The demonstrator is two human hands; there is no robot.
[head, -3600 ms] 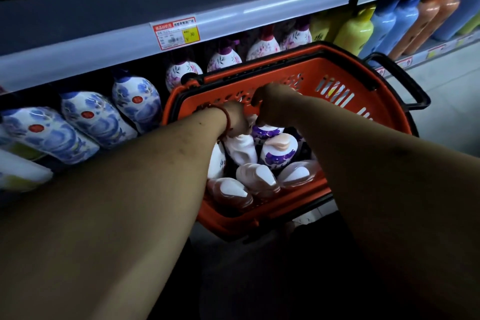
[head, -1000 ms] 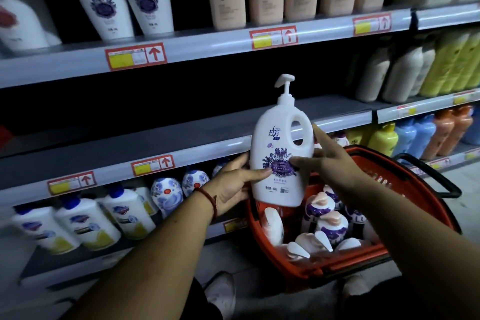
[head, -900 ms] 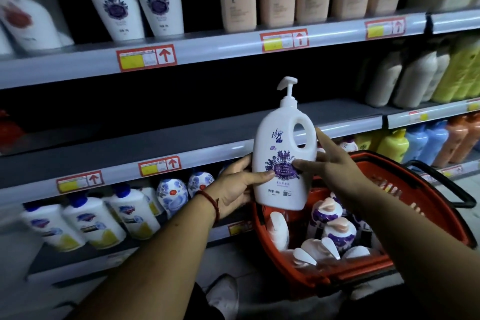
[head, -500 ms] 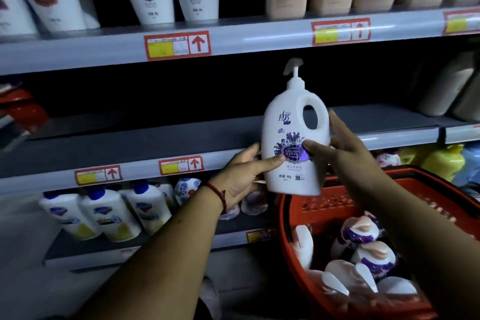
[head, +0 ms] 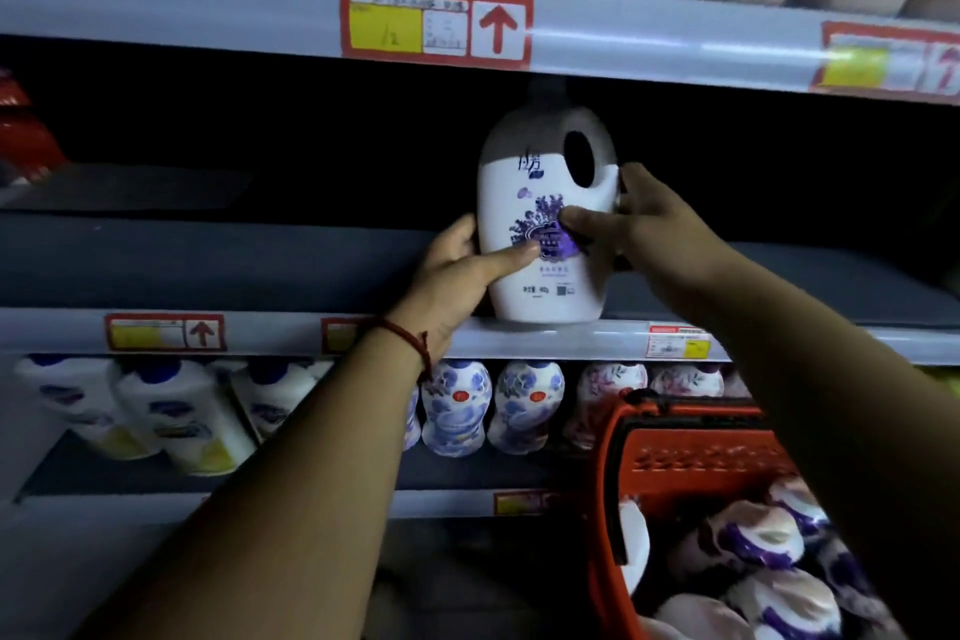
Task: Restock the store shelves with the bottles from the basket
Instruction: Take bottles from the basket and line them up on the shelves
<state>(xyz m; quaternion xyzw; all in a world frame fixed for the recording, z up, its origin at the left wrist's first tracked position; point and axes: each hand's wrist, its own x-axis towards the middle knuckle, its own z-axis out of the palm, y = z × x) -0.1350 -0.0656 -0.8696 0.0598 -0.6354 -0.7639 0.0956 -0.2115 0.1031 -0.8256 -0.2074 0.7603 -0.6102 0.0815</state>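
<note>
A white pump bottle (head: 524,286) with a purple flower label stands upright at the front edge of the dark middle shelf (head: 208,265). Its top is in shadow under the shelf above. My left hand (head: 457,270) grips its left side, thumb across the label. My right hand (head: 639,218) holds its right side by the handle, thumb on the label. The orange basket (head: 675,457) sits at the lower right with several more white and purple bottles (head: 748,541) inside.
The shelf above (head: 208,10) carries white bottles and tan bottles behind red price tags. The shelf below holds blue-flowered bottles (head: 457,411) and white blue-capped bottles (head: 171,416). A red item (head: 21,130) sits at the far left of the middle shelf.
Both hands lifted the bottle out of the basket, carried it up and forward, and its base now rests on the middle shelf's front edge. The view has moved closer to the shelves.
</note>
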